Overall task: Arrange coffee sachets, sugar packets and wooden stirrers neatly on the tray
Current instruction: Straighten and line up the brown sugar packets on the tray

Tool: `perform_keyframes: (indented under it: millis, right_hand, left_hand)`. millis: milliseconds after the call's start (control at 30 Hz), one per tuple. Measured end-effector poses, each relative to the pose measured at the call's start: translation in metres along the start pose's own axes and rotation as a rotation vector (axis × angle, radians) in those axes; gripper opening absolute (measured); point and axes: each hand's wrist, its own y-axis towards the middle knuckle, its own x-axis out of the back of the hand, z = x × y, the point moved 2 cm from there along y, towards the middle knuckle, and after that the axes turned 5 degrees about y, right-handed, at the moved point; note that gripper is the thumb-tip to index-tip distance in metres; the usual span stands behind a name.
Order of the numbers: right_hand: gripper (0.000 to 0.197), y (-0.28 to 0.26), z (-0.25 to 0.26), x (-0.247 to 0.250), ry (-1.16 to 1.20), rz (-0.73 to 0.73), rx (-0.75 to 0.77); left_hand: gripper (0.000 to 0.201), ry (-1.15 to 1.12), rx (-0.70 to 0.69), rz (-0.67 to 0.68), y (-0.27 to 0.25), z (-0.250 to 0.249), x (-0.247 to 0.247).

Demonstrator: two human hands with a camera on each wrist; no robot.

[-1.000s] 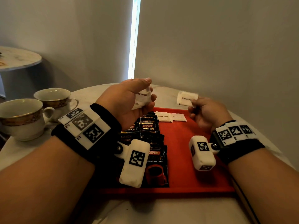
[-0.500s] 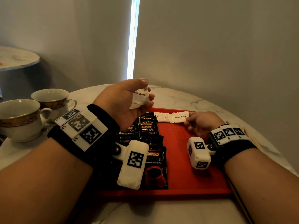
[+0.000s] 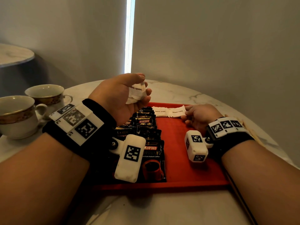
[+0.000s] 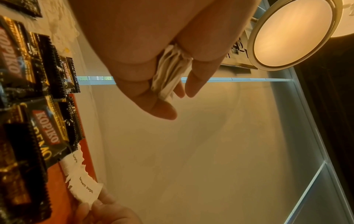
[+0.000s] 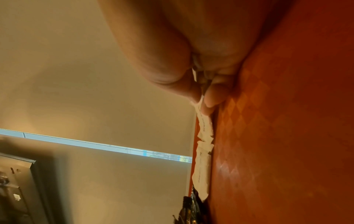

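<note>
**At the tray's 12 o'clock edge: sugar row going down**

On the flat red plastic tray, right hand pinches the end of a white paper "brown sugar" packet, low at the 1 o'clock corner. It lies end to end with a second white sugar packet; touching or slightly overlapped, cannot tell. Left hand raised over 11 o'clock, fingers curled round a small bunch of white sugar packets.

Risks, as judged:
- Thin paper; letting go with a drag could skew the row or nudge its neighbour.
- The bunch is loosely gripped; one could slip onto the coffee.
- Either wrist camera could brush the sachets.

Contents: tray holds an overlapping column of black Kopiko coffee sachets from 6 to 11 o'clock, plus both sugar packets. Pale wooden stirrers lie off-tray at 3 o'clock. Two gold-banded white teacups at 9 o'clock; contents not visible.
</note>
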Motion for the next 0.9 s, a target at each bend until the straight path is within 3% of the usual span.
perform_keyframes:
  millis: [367,533,733,900]
  right_hand:
    - [0.014,0.001,-0.0028,0.0023,0.03,-0.038,0.01]
    - [0.021,0.0027,-0.0041,0.0022,0.022,-0.043,0.012]
    - [0.006,0.0044,-0.0022,0.002,0.072,-0.081,0.014]
    - [0.006,0.0063,-0.003,0.0035,0.088,-0.101,0.015]
  left_hand:
    - [0.016,-0.039,0.02,0.023,-0.0013,0.0012,0.0001]
    - [0.022,-0.036,0.022,0.012,-0.0029,0.0008,0.0002]
    - [0.025,-0.034,0.035,0.001,-0.005,0.0002,-0.0008]
    - [0.033,-0.068,0.056,0.005,-0.0069,-0.0007,-0.0004]
